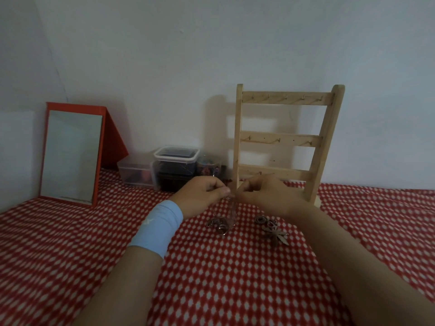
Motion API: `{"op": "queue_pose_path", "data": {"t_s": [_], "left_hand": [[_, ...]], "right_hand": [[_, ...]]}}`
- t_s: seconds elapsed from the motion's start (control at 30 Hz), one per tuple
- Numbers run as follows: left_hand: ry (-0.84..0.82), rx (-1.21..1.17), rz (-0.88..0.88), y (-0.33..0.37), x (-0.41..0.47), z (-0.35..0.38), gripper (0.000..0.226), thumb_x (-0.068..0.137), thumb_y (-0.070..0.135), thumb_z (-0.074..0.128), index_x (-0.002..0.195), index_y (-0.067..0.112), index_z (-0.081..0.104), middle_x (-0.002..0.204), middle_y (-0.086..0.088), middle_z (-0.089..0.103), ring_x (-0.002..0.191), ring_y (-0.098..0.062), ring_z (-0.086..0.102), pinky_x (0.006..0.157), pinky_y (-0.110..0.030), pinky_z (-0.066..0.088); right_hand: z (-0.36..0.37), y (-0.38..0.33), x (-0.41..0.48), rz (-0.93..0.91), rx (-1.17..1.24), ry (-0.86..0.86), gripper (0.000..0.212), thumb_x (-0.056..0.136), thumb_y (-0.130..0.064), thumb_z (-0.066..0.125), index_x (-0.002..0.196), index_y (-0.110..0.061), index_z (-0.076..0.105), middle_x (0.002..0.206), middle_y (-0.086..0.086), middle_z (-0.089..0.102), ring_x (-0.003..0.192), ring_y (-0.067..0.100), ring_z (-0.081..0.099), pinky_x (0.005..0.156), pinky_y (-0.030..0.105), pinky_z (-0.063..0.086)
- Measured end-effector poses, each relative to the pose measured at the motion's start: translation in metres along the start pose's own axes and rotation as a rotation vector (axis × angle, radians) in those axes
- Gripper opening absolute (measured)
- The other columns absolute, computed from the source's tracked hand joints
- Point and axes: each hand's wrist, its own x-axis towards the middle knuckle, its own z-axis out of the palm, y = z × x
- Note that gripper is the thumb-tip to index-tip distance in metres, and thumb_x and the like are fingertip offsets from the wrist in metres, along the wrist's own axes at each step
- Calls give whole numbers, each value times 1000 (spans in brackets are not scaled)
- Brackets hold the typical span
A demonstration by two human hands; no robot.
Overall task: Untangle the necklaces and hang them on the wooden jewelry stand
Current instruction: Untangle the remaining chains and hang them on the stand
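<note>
A wooden jewelry stand [280,140] with three hook rails leans upright against the wall at the back right; its hooks are bare. My left hand [202,196] and my right hand [263,196] meet just in front of its base, each pinching a thin chain [231,208] that hangs down between them. The chain's lower end lies in a small heap of metal rings and pendants [217,224] on the cloth. A second necklace with round beads and a leaf-shaped pendant [273,230] lies under my right wrist.
A red and white patterned cloth [211,278] covers the table. A red-framed mirror [70,154] stands at the back left. Clear plastic boxes [174,168] and a small jar [208,165] sit by the wall, left of the stand.
</note>
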Motion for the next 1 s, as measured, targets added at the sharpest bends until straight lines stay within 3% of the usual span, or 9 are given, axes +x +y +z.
{"op": "queue_pose_path", "data": {"t_s": [0.1,0.27,0.4,0.53,0.57,0.7,0.8,0.93,1.0], "left_hand": [[15,27,6,0,0,0,16,96,30,58,86,25,68,79,14,64,77,1,59,77,-21,44],[83,98,12,-6,2,-4,15,97,30,57,83,28,63,85,14,63,82,0,57,80,-25,44],[177,124,40,-8,3,5,4,93,27,63,92,30,61,103,12,54,91,-2,54,86,-21,44],[100,-13,40,5,0,13,17,81,33,76,91,26,64,90,12,64,78,-2,60,72,-17,50],[86,3,35,6,0,14,19,78,33,79,91,27,66,88,12,67,78,-1,62,73,-18,52],[107,-24,-3,2,1,13,13,80,26,79,92,27,73,87,12,71,85,-1,66,82,-19,53],[50,-26,-15,-2,0,10,12,87,20,73,99,22,76,87,11,74,80,-2,70,85,-19,53],[5,22,-49,-4,3,12,12,92,18,66,101,15,74,88,4,75,75,-9,72,80,-20,55],[10,24,-47,-4,3,13,9,90,23,69,94,17,74,86,4,75,76,-11,71,82,-25,56]], "right_hand": [[1,2,2,-2,-137,-45,10,92,-34,72,95,-26,77,91,-10,75,81,2,69,74,19,53],[-4,1,2,16,-72,-81,8,92,-35,72,89,-35,79,94,-18,76,92,-1,68,89,24,53],[-2,0,2,2,-94,-25,15,96,-35,67,91,-29,80,89,-13,77,83,-3,69,83,21,56],[-2,0,3,16,-83,-25,32,100,-39,59,87,-16,78,77,1,74,68,18,67,69,32,56],[-2,-1,2,16,-68,-38,34,102,-38,57,84,-16,76,72,0,71,62,16,63,66,30,53],[-3,-1,0,-27,-122,-39,28,105,-32,52,87,-31,74,79,-13,71,70,-7,64,70,18,48],[-1,2,3,-30,-257,-17,25,103,-36,54,94,-29,77,89,-6,75,84,8,70,80,31,59],[4,6,5,-27,-300,-15,21,102,-34,57,101,-27,77,92,-10,74,84,2,67,81,24,57],[5,7,4,-19,-157,-17,18,102,-26,58,99,-24,76,81,-6,75,72,2,69,68,19,55]]}}
